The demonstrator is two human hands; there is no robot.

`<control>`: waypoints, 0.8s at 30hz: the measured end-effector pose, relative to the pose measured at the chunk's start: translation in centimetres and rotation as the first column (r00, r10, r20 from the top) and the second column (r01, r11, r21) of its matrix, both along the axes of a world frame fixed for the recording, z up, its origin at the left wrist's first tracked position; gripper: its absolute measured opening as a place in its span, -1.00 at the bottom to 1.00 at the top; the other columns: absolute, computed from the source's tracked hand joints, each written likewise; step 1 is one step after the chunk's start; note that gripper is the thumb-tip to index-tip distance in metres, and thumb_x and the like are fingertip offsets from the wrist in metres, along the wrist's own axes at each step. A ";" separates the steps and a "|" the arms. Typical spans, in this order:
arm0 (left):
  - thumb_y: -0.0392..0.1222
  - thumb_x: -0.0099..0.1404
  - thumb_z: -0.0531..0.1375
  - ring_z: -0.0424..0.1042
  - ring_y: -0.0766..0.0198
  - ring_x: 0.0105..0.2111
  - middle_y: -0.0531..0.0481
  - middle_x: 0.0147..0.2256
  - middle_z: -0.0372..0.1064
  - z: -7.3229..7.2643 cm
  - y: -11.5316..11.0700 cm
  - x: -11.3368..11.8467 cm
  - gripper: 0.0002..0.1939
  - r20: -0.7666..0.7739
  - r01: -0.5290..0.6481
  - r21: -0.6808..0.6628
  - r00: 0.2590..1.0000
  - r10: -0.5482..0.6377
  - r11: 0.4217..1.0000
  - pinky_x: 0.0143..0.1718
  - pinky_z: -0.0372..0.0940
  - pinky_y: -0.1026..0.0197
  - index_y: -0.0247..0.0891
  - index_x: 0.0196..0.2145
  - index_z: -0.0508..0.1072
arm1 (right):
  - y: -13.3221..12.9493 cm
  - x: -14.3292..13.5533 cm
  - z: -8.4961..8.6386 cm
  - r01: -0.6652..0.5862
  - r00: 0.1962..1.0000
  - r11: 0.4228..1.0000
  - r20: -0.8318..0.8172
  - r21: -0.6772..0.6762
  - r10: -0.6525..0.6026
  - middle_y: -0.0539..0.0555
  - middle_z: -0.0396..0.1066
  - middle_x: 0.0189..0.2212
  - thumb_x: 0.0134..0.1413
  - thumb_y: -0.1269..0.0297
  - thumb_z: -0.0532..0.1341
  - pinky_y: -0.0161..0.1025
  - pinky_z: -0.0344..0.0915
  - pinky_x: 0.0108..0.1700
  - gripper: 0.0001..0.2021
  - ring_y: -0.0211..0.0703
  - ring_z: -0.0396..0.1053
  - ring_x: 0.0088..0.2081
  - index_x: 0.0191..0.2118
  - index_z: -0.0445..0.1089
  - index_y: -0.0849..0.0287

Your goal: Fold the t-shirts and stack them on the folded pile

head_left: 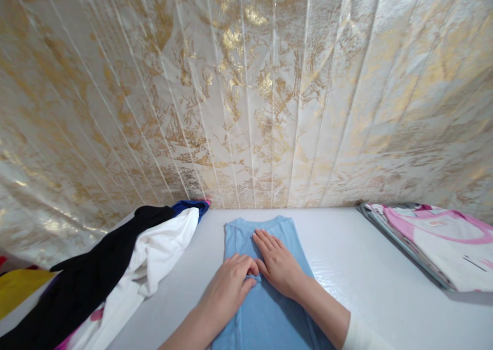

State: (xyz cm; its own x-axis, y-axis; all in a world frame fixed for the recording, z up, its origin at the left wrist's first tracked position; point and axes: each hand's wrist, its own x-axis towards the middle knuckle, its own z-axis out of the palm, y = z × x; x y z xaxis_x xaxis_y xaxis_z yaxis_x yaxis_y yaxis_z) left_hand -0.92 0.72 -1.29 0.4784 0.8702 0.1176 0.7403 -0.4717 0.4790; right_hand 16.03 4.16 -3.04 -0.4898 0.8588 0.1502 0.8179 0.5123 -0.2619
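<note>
1. At the far left, a yellow cloth (23,288), a black garment (103,268) and a white garment (169,239) are seen in a loose, unfolded heap; behind them, a dark blue cloth (192,206) is partly covered.

2. Next, the left hand (233,278) is placed on the light-blue garment (269,314). Its fingers are bent and its thumb is brought near to the forefinger, with only a small gap shown. Whether some fabric is pinched there cannot be told.

3. In the middle, the light-blue garment is laid on the white table (342,257), in a long narrow shape, with its neckline towards the patterned curtain (246,83). By judgement, the step in hand is the flattening of a fold.

4. Just beside, the right hand (279,263) is spread flat, palm down, with fingers extended; the cloth is pressed but not grasped. For the next move, it is judged that the lower part should be gripped at both edges and turned up evenly, without new creases.

5. At the far right, well apart, a stack of folded clothes (408,247) is topped by a pink-trimmed shirt (450,242).
</note>
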 end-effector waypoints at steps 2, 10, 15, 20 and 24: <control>-0.45 0.23 0.15 0.30 0.23 -0.22 0.10 -0.29 0.36 0.1 0.0 0.0 -0.84 -0.020 0.014 0.001 1.000 -0.014 1.000 -0.18 0.13 0.24 -0.19 -0.34 0.36 | 0.0 0.0 0.1 0.001 1.000 1.000 0.002 0.000 -0.001 0.22 -0.09 0.32 0.24 0.21 0.03 0.01 -0.03 0.30 -0.43 0.01 -0.12 0.33 0.30 0.03 0.36; -0.44 0.26 0.11 0.30 0.25 -0.23 0.10 -0.30 0.34 0.8 -0.3 0.0 -0.84 0.087 0.042 -0.040 0.995 -0.038 0.998 -0.19 0.13 0.25 -0.19 -0.37 0.33 | -0.2 -0.1 0.7 0.006 1.000 1.000 0.020 -0.022 -0.006 0.24 -0.09 0.32 0.25 0.23 0.02 0.01 -0.03 0.31 -0.43 0.03 -0.12 0.33 0.30 0.02 0.37; -0.44 0.23 0.12 0.28 0.17 -0.14 0.05 -0.19 0.32 0.0 -2.2 0.5 -0.83 -0.006 0.002 0.041 1.000 -0.002 0.999 -0.11 0.17 0.15 -0.18 -0.34 0.35 | -0.1 -0.1 0.6 0.017 1.000 1.000 0.006 -0.018 -0.017 0.22 -0.09 0.32 0.23 0.25 0.05 0.00 -0.05 0.31 -0.43 0.00 -0.13 0.33 0.30 0.03 0.36; -0.43 0.20 0.12 0.22 0.12 0.09 -0.12 0.11 0.22 -2.4 -4.2 -0.5 -0.45 0.014 0.035 0.142 0.999 -0.037 0.989 0.08 0.19 0.07 -0.19 0.14 0.16 | -0.1 -0.1 0.5 0.025 1.000 0.999 -0.006 -0.026 -0.025 0.23 -0.10 0.32 0.22 0.22 0.06 0.00 -0.04 0.31 -0.41 0.00 -0.13 0.33 0.30 0.03 0.37; -0.24 0.29 0.15 0.09 0.04 0.22 -0.16 0.26 0.04 -3.6 -4.1 -1.9 -0.36 -0.101 0.062 0.281 0.994 -0.035 0.958 0.16 0.15 0.00 -0.18 0.26 0.02 | -0.2 -0.1 0.5 0.024 1.000 1.000 -0.015 -0.016 -0.024 0.23 -0.09 0.32 0.23 0.20 0.06 0.00 -0.03 0.30 -0.42 0.00 -0.12 0.33 0.30 0.04 0.36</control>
State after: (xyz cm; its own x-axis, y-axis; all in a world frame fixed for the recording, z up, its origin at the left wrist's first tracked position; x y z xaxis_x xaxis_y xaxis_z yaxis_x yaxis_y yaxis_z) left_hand -2.78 -3.43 -4.92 0.5400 0.7830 0.3087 0.7483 -0.6145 0.2498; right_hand 15.96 3.98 -2.59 -0.4667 0.8727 0.1434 0.8258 0.4880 -0.2827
